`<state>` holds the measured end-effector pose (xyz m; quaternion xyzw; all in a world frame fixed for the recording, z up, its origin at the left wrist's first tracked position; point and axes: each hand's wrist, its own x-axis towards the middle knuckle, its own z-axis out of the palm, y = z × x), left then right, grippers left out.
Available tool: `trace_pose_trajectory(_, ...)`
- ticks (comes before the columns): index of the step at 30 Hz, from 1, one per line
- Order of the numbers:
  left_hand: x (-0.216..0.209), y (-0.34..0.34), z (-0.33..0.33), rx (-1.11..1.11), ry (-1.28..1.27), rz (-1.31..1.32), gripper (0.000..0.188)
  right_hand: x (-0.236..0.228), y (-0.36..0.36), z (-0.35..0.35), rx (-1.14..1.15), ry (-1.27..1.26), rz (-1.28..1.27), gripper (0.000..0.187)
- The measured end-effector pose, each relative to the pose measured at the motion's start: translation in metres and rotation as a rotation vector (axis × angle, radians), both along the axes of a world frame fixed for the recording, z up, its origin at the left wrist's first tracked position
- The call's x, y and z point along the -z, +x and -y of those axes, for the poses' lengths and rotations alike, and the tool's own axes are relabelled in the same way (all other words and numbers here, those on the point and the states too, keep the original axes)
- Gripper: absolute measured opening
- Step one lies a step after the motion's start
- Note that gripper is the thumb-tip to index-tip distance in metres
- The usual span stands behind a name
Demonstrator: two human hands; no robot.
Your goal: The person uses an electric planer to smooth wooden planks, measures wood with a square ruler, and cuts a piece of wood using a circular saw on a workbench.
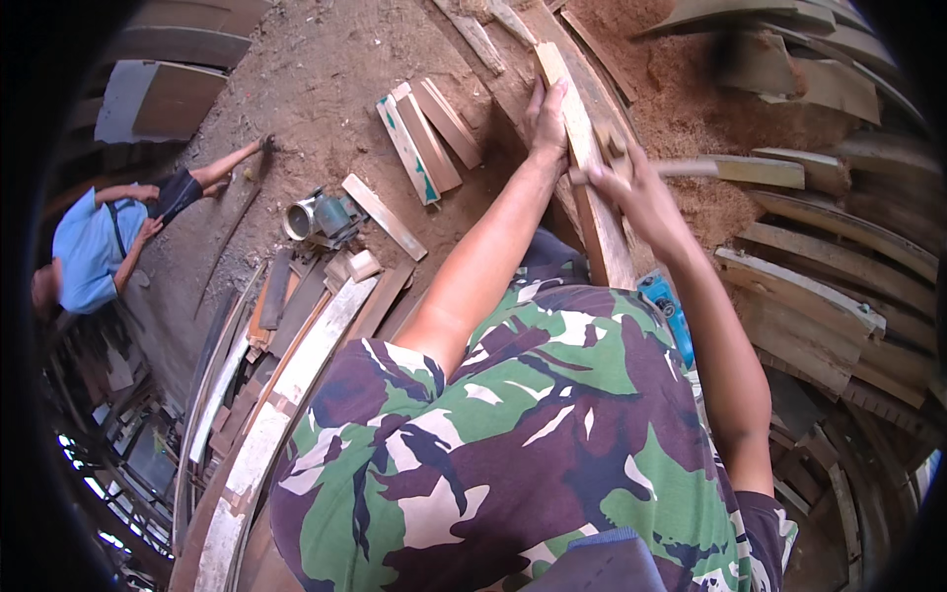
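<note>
A long pale board (pixel 577 109) runs away from my lap, its near part (pixel 609 247) close to my body. My left hand (pixel 546 123) is closed around the board's left side near the far end. My right hand (pixel 641 197) is at the board's right edge, thumb toward the wood and fingers bent. A small blurred wooden piece (pixel 618 143) shows by its fingers; what exactly this hand holds cannot be made out. Under the board lies a wider plank (pixel 508 84). Part of a blue power tool (pixel 671 316) shows beside my right side.
Short wood pieces (pixel 422 143) lie left of my arm, near a grey-green power tool (pixel 326 219) with a round metal opening. Long planks (pixel 261 449) are piled at lower left. Stacked boards (pixel 838 247) and sawdust (pixel 691 99) lie right. A person in blue (pixel 94 237) is far left.
</note>
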<state>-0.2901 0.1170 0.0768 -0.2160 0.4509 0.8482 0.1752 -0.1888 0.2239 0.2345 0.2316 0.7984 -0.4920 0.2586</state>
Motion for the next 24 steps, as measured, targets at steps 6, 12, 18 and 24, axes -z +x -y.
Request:
trace_pose_trajectory(6, 0.016, 0.0, 0.002, -0.021, -0.022, 0.009, 0.053, -0.057, 0.076, 0.006, 0.118, -0.127, 0.099, 0.076)
trace_pose_trajectory(12, 0.018, -0.002, -0.004, -0.024, 0.02, 0.003, 0.042, 0.0, 0.045, 0.014, 0.222, -0.102, -0.041, 0.08)
trace_pose_trajectory(18, 0.046, -0.018, -0.003, -0.049, -0.046, 0.08, 0.046, -0.067, 0.086, 0.014, 0.155, -0.043, -0.004, 0.069)
trace_pose_trajectory(24, 0.038, -0.019, -0.004, 0.014, -0.133, 0.126, 0.054, -0.096, 0.085, 0.018, 0.172, -0.04, 0.059, 0.079)
